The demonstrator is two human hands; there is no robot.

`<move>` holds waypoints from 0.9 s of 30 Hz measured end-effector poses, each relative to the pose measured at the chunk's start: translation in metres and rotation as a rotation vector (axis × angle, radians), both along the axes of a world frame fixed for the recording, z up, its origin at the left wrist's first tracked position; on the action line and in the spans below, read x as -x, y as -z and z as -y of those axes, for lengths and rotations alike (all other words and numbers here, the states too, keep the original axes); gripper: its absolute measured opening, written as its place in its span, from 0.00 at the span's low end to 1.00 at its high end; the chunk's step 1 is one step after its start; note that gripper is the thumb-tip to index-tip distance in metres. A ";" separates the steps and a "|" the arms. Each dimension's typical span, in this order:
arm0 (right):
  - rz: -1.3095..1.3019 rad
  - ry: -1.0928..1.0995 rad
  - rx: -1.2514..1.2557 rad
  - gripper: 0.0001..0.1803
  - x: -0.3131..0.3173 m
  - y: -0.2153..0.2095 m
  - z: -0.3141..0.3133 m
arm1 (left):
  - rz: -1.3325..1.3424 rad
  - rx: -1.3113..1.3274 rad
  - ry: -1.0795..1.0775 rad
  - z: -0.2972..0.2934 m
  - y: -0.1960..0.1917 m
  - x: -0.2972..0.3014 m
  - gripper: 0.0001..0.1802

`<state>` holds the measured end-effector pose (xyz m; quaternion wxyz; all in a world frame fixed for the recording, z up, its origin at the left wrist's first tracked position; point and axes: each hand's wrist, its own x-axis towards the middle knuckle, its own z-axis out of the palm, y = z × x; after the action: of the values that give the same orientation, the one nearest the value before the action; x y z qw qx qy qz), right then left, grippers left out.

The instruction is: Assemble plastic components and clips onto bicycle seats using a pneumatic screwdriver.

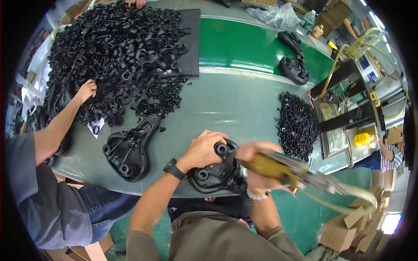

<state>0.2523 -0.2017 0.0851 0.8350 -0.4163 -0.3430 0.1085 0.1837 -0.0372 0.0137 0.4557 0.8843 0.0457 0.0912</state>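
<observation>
Centrally, along the near edge of the bench [217,102], lay an upturned black bicycle saddle [212,182]; the person's left hand [203,149] held its far side, curled beside a round fitting [220,149], while the right hand [261,181] gripped a blurred yellow pneumatic screwdriver [273,168].

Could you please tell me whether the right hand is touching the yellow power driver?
Touching: the head view shows the right hand wrapped around the yellow power driver.
</observation>
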 end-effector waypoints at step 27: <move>0.001 0.406 0.298 0.45 -0.018 0.106 0.096 | -0.038 -0.859 -0.310 -0.019 -0.040 -0.053 0.28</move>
<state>0.2699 -0.2982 -0.0206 0.7690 -0.5951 -0.2332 -0.0122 0.2367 -0.0183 0.0541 0.0279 0.9773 0.1440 0.1527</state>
